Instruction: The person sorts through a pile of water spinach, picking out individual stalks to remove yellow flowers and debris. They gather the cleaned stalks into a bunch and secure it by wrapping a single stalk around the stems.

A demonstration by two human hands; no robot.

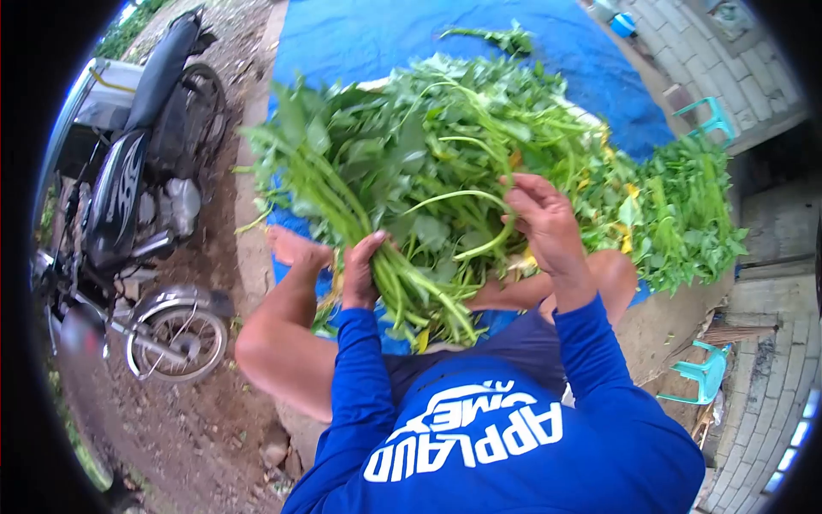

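My left hand (361,267) is closed around a bunch of long green leafy stems (342,206); the leaves fan out to the upper left and the cut ends point toward my lap. My right hand (545,221) pinches a single curved leafy stem (462,195) between thumb and fingers, to the right of the bunch. Under and beyond both hands lies a big heap of loose leafy greens (411,128), with a few yellow leaves (629,190) mixed in on the right.
A blue tarp (342,38) lies under the heap. More bundled greens (685,210) lie at the right. A motorcycle (128,188) stands on dirt at the left. Turquoise stools (704,373) and a block wall (693,47) are on the right.
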